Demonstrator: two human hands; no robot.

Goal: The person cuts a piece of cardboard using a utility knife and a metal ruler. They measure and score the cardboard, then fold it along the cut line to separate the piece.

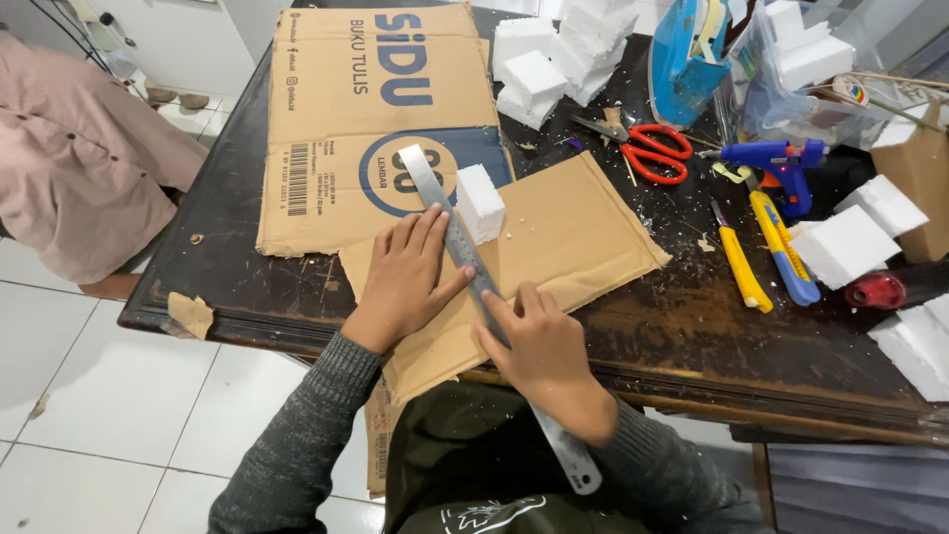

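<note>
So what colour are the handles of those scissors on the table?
The scissors have red handles, seen clearly in the head view.

Bright, even indoor light with soft shadows, sharp focus throughout, and wide-angle bending toward the edges.

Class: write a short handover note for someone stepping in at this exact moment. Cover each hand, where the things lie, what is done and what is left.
Left hand: flat on the cardboard sheet, fingers against the metal ruler.
Right hand: pressing the ruler's lower part; whether it holds a pen or blade is hidden.
Ruler lies diagonally across the sheet, a white foam block beside it.
Done: ruler placed.
Left: no line or cut shows along it yet. Yellow cutter and red scissors lie to the right.
</note>
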